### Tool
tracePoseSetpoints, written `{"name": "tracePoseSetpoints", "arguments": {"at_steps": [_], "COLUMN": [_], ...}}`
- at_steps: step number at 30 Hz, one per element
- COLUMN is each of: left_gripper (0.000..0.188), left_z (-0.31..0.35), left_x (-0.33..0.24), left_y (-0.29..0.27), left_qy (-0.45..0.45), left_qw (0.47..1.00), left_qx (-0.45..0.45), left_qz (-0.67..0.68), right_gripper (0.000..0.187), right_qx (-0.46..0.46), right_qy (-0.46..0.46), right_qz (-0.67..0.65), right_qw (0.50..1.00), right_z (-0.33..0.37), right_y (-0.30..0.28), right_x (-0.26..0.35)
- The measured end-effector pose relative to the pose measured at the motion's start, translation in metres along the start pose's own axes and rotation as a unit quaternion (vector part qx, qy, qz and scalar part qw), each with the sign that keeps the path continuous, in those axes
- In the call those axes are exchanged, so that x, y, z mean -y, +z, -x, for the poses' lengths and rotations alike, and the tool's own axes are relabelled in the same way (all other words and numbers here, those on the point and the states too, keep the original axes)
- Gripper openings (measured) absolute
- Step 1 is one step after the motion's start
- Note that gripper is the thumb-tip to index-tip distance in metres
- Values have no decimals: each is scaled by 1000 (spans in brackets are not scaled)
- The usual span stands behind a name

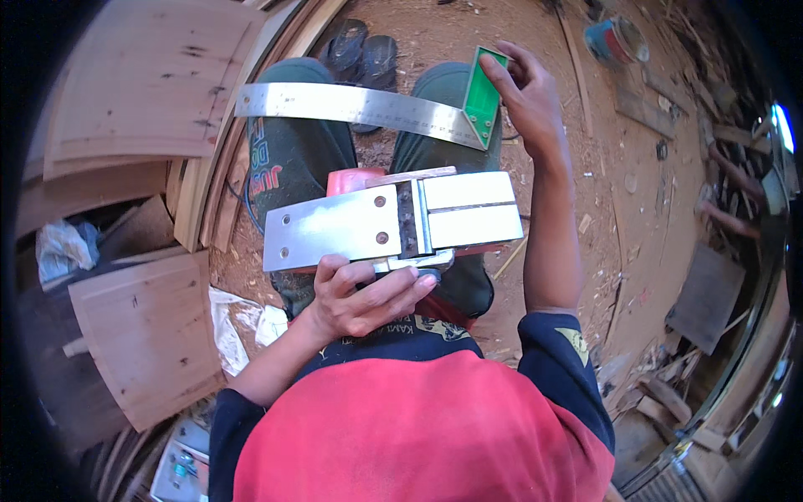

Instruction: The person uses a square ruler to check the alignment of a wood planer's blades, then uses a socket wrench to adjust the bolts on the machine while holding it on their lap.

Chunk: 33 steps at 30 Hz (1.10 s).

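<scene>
I've got the planer (330, 226) belly-up over the lap, its metal sole facing me, nearer the waist than the knees; what bears its weight underneath I can't tell. And here's the square (360, 106), up at the lap's far edge, its steel blade reaching across both knees. By my reading we're early: planer turned over, square in hand, but the blade not yet laid on the sole, so any check against it is left to do.

Hands well apart now! The right hand (529, 100) pinches the green handle, thumb on its face, forearm stretched straight forward past the right thigh. The left hand (364, 297), elbow bent, lays curled fingers along the planer's near side; its thumb is hidden, so I can't call that a firm grip.
</scene>
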<state>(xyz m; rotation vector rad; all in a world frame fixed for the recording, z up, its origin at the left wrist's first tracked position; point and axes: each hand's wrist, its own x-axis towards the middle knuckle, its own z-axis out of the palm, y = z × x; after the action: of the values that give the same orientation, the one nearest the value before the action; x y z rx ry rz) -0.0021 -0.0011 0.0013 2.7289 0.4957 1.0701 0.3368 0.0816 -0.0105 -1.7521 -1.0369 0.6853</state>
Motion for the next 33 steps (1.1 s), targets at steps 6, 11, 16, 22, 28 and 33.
{"name": "tracePoseSetpoints", "arguments": {"at_steps": [6, 11, 16, 22, 28, 33], "left_gripper": [46, 47, 47, 48, 49, 49], "left_z": [-4, 3, 0, -2, -3, -2], "left_x": [0, 0, 0, 1, 1, -1], "left_y": [-3, -2, -1, -2, -1, 0], "left_qy": [-11, 3, 3, 6, 4, -7], "left_qw": [1000, 1000, 1000, 999, 1000, 1000], "left_qx": [-2, 19, 12, 27, 21, 17], "left_qz": [-20, -16, -23, -19, -18, -12], "right_gripper": [69, 46, 38, 17, 15, 15], "right_qx": [-5, 8, 46, 410, 438, 458], "right_qy": [-51, -269, -258, -268, -308, -297], "right_qz": [142, 398, 469, 230, 320, 340], "right_qw": [988, 877, 843, 841, 782, 766], "right_z": [17, 42, 40, 49, 54, 51], "right_y": [-6, -13, -7, 13, 22, 23], "right_x": [27, 72, 76, 96, 106, 110]}}
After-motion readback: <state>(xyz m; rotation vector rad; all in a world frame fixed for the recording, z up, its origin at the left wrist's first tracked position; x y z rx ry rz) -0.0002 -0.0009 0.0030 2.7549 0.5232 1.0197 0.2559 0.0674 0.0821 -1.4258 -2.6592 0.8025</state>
